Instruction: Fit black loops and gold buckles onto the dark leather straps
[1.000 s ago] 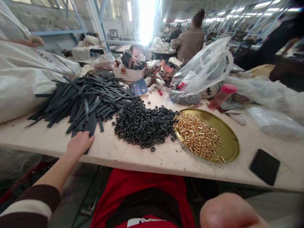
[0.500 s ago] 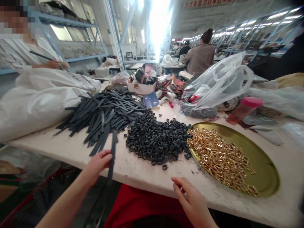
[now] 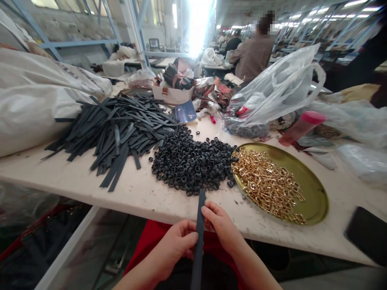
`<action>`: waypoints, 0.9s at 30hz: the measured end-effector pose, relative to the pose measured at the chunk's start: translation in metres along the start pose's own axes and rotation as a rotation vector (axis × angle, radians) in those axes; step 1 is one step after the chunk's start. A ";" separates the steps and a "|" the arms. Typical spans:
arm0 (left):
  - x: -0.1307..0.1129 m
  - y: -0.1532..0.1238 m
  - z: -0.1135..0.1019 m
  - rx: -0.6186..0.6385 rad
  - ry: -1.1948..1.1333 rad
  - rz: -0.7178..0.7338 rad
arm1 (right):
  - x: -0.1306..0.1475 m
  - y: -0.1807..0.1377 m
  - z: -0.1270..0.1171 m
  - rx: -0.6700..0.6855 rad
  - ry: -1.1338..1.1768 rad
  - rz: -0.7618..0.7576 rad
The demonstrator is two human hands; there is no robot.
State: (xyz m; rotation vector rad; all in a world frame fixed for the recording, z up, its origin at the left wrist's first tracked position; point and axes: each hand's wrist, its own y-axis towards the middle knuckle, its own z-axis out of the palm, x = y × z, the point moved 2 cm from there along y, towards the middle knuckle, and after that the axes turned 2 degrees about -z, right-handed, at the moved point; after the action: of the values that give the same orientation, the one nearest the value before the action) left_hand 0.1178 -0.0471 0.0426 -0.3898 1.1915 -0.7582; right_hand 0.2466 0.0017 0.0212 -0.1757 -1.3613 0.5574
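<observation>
A flat black strap [image 3: 198, 245] stands lengthwise before me, over the table's front edge. My left hand [image 3: 183, 241] pinches it from the left side, about halfway along. Higher up, the fingers of my right hand [image 3: 219, 221] close on its right edge, partly hidden behind it. Just beyond the strap's upper end lies a heap of small black loops [image 3: 193, 165]. A pile of similar black straps [image 3: 121, 129] spreads to the left. On the right, a round gold tray [image 3: 314, 193] carries many gold metal buckles [image 3: 269, 181].
A white sack [image 3: 36, 108] leans at the left. Behind the heaps are a blue booklet [image 3: 186, 112], a white box [image 3: 172, 94] and a clear plastic bag [image 3: 272, 92]. A pink-lidded bottle [image 3: 302, 127] lies beyond the tray; a black phone-like slab [image 3: 367, 233] rests at right.
My left hand has brought the strap from the strap pile rightward to the middle. My right hand has moved left and now grips it too. The view has shifted, showing the dark slab.
</observation>
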 end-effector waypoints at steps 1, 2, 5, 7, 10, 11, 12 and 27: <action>0.001 0.001 0.000 0.007 -0.030 -0.016 | -0.001 -0.001 0.000 -0.001 0.008 0.006; 0.002 0.002 0.001 0.024 -0.082 -0.037 | -0.002 -0.001 0.001 0.004 0.026 0.011; 0.004 0.007 0.004 0.138 -0.337 -0.167 | -0.003 -0.003 0.005 0.081 0.149 0.030; 0.004 0.010 0.004 0.172 -0.435 -0.208 | -0.002 -0.004 0.006 0.112 0.178 0.012; 0.002 0.013 -0.004 0.048 -0.235 -0.046 | 0.004 -0.005 0.000 0.029 0.058 -0.113; 0.001 0.013 -0.007 -0.008 -0.116 0.024 | 0.006 -0.005 -0.002 -0.017 0.006 -0.154; 0.000 0.013 -0.009 -0.053 -0.010 0.066 | 0.008 -0.005 -0.005 -0.061 -0.039 -0.180; -0.011 0.008 -0.012 0.128 -0.154 -0.175 | -0.006 0.022 -0.018 -0.112 -0.107 -0.038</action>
State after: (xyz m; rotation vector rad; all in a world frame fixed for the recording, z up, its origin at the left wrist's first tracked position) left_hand 0.1071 -0.0323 0.0405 -0.4417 0.9674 -0.9338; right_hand 0.2572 0.0215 0.0018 -0.2129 -1.4981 0.4651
